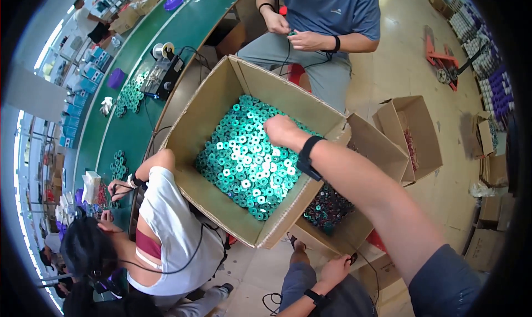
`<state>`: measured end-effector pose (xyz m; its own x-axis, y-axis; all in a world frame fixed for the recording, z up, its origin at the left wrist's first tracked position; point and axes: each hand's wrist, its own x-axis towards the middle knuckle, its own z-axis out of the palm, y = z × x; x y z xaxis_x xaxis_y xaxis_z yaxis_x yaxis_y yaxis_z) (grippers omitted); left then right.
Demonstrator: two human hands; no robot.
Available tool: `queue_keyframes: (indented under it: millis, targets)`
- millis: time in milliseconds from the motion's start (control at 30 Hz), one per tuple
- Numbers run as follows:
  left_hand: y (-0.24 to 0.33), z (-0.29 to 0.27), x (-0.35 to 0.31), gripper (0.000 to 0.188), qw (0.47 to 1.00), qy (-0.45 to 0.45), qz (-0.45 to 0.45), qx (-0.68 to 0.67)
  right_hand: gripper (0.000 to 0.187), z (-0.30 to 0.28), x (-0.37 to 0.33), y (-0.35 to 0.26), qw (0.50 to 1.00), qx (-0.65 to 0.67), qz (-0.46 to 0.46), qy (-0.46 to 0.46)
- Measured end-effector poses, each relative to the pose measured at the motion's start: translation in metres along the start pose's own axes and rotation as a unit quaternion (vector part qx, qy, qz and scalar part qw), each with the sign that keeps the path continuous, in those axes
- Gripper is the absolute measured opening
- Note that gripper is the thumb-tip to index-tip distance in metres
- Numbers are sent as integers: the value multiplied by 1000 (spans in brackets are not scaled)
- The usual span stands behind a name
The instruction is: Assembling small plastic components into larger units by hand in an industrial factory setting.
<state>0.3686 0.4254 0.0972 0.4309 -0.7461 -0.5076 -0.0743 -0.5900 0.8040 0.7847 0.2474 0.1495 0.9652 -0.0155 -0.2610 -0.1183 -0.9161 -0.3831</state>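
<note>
My right hand (281,131) reaches into a large open cardboard box (194,106), its fingers closed and curled down at the pile. Whether anything is in them is hidden. Small green ring-shaped parts (244,156) with pale centres fill the bottom of the box, many shining brightly. Lower down, outside the box, my left hand (334,271) is closed around a small dark object (353,258), too small to name. Both my wrists wear black bands.
Beyond the box sits a person in a blue shirt (327,9), handling something small. At left, a person in a white top (183,228) works at a green bench (116,134) with piles of green parts. More cardboard boxes (421,145) and a red pallet jack (440,59) stand right.
</note>
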Motion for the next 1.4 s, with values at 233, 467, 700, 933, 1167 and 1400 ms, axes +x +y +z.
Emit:
queue_keyframes:
  millis: [233,467,700,933,1167,1400]
  targets:
    - [-31,-42,7,18,1000,-16,-6,15,29,89,50,5,958,88,274,-20]
    - [-45,-43,3,25,997,65,28,16,24,140,62,31,948,81,304,42]
    - [-86,-15,8,27,997,-17,32,62,29,80,36,7,947,221,218,87]
    - [-115,22,38,19,993,49,104,-25,20,-86,-264,1,838,364,84,397]
    - [-171,78,101,71,842,31,-466,-268,44,178,-527,159,799,307,498,136]
    - [-264,94,141,35,856,164,-320,-372,68,351,-540,207,765,364,519,-112]
